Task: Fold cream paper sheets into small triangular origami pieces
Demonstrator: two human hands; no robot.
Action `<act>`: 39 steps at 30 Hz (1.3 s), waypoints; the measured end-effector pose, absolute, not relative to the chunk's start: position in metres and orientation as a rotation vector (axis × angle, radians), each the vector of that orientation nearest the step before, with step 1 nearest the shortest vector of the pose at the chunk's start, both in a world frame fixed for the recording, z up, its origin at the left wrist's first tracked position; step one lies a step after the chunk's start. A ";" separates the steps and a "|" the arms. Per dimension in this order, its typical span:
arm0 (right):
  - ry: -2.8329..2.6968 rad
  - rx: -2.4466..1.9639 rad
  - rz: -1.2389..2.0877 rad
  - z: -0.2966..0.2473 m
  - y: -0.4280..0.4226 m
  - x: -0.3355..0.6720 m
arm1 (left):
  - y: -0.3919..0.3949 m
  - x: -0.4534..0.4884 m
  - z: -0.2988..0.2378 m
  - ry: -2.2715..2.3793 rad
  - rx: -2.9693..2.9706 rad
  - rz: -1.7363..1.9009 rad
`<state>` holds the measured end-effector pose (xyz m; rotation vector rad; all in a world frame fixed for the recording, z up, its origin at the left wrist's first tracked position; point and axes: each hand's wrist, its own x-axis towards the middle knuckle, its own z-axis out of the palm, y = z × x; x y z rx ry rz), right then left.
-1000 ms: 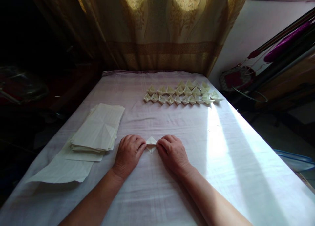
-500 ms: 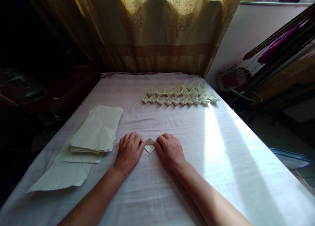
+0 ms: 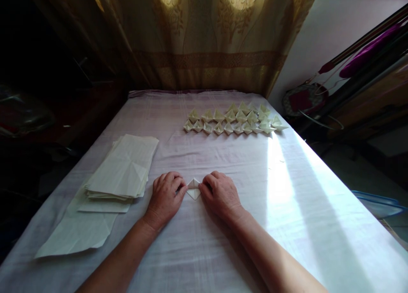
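A small folded paper boat [image 3: 194,190], pale and diamond-shaped from above, is held low over the cloth between my two hands. My left hand [image 3: 168,195] pinches its left corner, fingers curled with the thumb towards the paper. On the opposite corner, the fingers of my right hand [image 3: 221,194] are closed in the same way. A slit of darker paper shows across the boat's middle. Parts of both corners are hidden under my fingertips.
A stack of creased white paper sheets [image 3: 123,167] lies left of my hands, with a longer sheet [image 3: 79,233] sticking out beneath. Several finished paper boats [image 3: 236,118] stand in rows at the back right. A patterned curtain [image 3: 204,38] hangs behind the cloth-covered table [image 3: 197,259].
The paper boat's middle slit has spread a little between my fingers. My hands stay almost in place, and the whole view has shifted slightly.
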<state>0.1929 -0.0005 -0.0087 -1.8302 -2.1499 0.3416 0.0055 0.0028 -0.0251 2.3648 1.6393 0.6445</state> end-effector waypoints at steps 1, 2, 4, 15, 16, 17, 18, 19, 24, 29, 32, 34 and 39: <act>-2.143 -1.832 0.349 -0.008 0.000 0.193 | 0.003 0.006 -0.025 1.644 2.358 0.634; -2.138 -1.833 0.356 -0.008 0.000 0.192 | 0.003 0.006 -0.024 1.651 2.353 0.624; -2.123 -1.837 0.365 -0.008 0.000 0.192 | 0.004 0.008 -0.023 1.671 2.348 0.609; -2.089 -1.890 0.363 -0.005 0.001 0.188 | 0.007 0.014 -0.017 1.725 2.422 0.488; -2.091 -1.897 0.360 -0.005 0.001 0.187 | 0.008 0.015 -0.016 1.729 2.429 0.474; -2.093 -1.904 0.356 -0.005 0.002 0.187 | 0.008 0.015 -0.015 1.733 2.436 0.458; -2.093 -1.909 0.350 -0.005 0.002 0.187 | 0.009 0.016 -0.015 1.737 2.443 0.445; -2.092 -1.911 0.343 -0.005 0.002 0.187 | 0.009 0.016 -0.014 1.742 2.449 0.434; -2.101 -1.903 0.310 -0.006 0.001 0.186 | 0.009 0.017 -0.013 1.759 2.470 0.406; -2.089 -1.908 0.293 -0.010 0.000 0.185 | 0.011 0.019 -0.011 1.769 2.475 0.379; -2.045 -1.881 0.315 -0.013 -0.002 0.185 | 0.011 0.019 -0.010 1.766 2.469 0.371; -2.045 -1.847 0.344 -0.014 -0.003 0.184 | 0.011 0.020 -0.011 1.766 2.473 0.360; -2.074 -1.808 0.409 -0.014 -0.004 0.181 | 0.011 0.017 -0.012 1.753 2.410 0.378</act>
